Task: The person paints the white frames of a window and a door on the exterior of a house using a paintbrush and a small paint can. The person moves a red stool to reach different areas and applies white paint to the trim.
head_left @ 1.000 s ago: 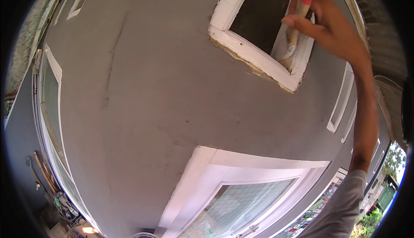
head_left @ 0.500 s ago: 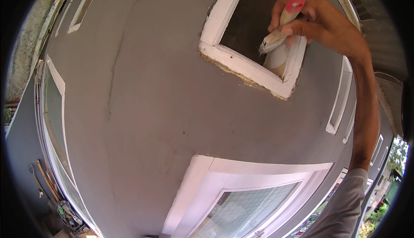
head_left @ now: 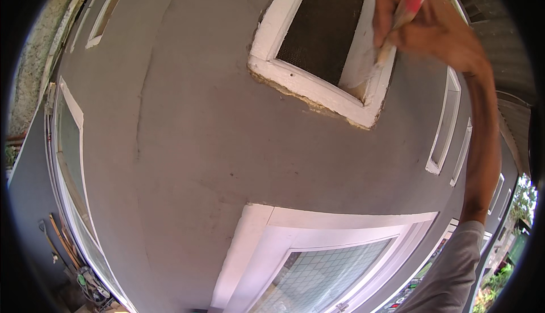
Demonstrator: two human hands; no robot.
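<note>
My right hand [head_left: 428, 32] is raised high and closed around a paintbrush [head_left: 404, 15] with a red-tipped handle. The bristles point down and left, blurred by motion, at the inner right side of a small white window frame [head_left: 306, 89]. White paint covers much of that inner side, while a brownish patch [head_left: 358, 91] shows at its lower corner. Behind the frame sits a dark mesh screen [head_left: 322, 26]. Rough, crumbly edging runs beneath the frame's lower bar. My left hand is out of view.
A grey wall [head_left: 187, 143] with a long thin crack surrounds the window. Below stands a white-framed door [head_left: 258, 239] with a gridded glass pane. Narrow white-framed openings [head_left: 444, 125] lie to the right. Long-handled tools [head_left: 62, 239] lean at the lower left.
My right hand and the paintbrush have moved a little to the right, bringing the bristles closer to the frame's right side. The whole view has shifted slightly.
</note>
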